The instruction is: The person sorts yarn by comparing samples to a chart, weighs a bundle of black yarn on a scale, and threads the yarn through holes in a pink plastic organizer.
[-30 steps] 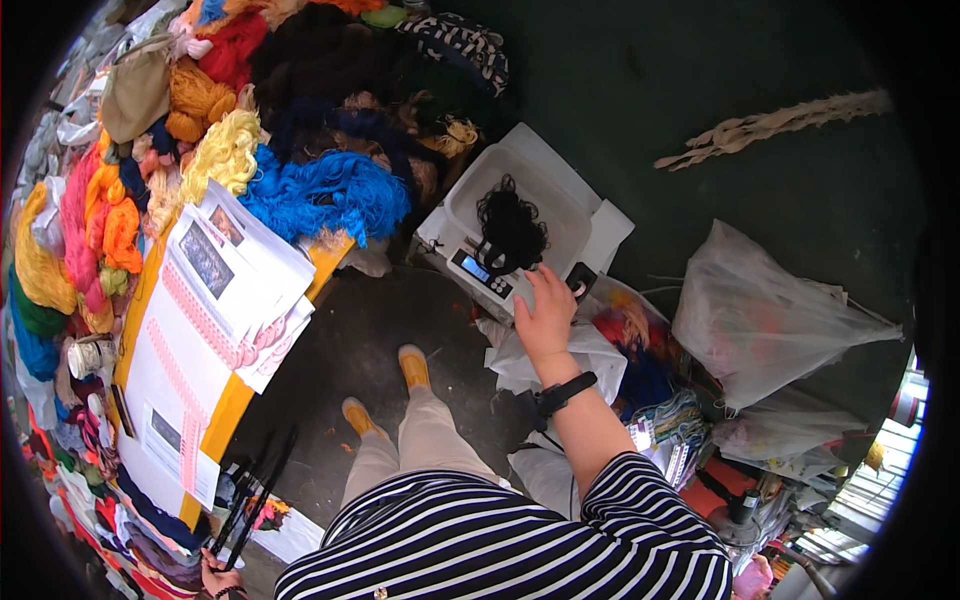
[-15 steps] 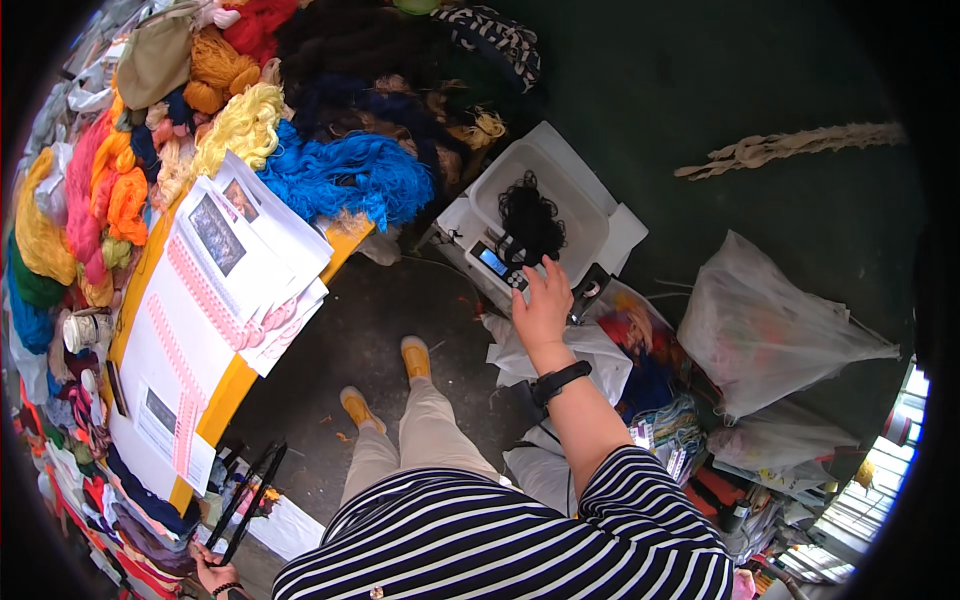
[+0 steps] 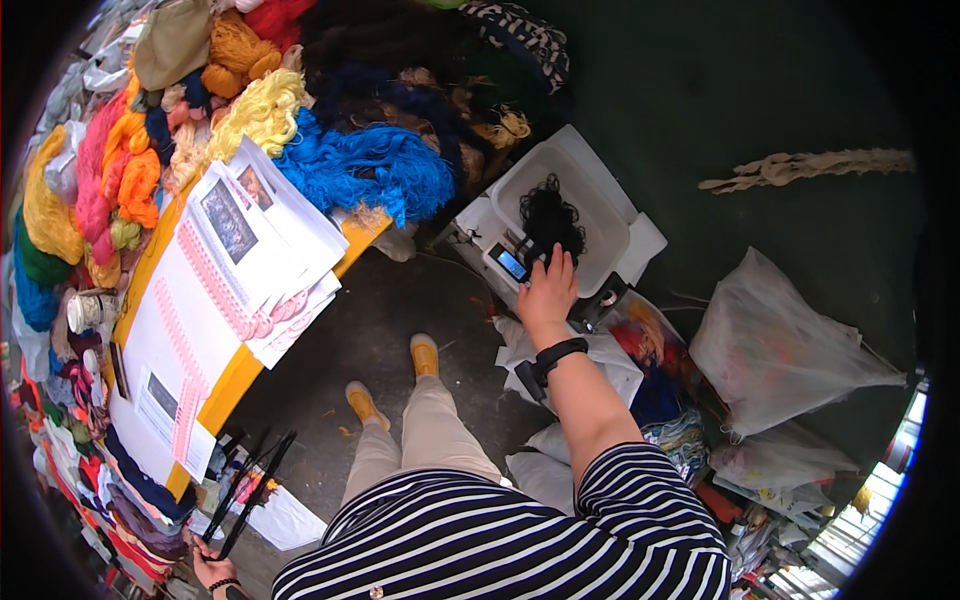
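My right hand [image 3: 548, 300] reaches over the front of a weighing scale, fingers stretched out at its small lit display [image 3: 511, 262]; no object shows in its grasp. On the scale stands a white plastic tub [image 3: 603, 205]. A curly clump of black yarn [image 3: 550, 217] lies inside it, just beyond my fingertips. Low at the left, my left hand [image 3: 212, 570] is closed round the lower end of several long black strands [image 3: 245, 500], which look like yarn and stick up and away from it.
A yellow-edged table [image 3: 228, 388] at left carries paper sheets [image 3: 262, 245] and pink strips. Heaped yarn includes a blue hank [image 3: 365, 170] and a yellow one [image 3: 262, 115]. Translucent plastic bags [image 3: 780, 340] stand at right. A beige strand bundle [image 3: 800, 170] lies on dark green ground.
My view has shifted, so most things sit slightly farther right. My right hand has moved a little on the scale, off the buttons toward the tub edge. The left hand still holds the strands.
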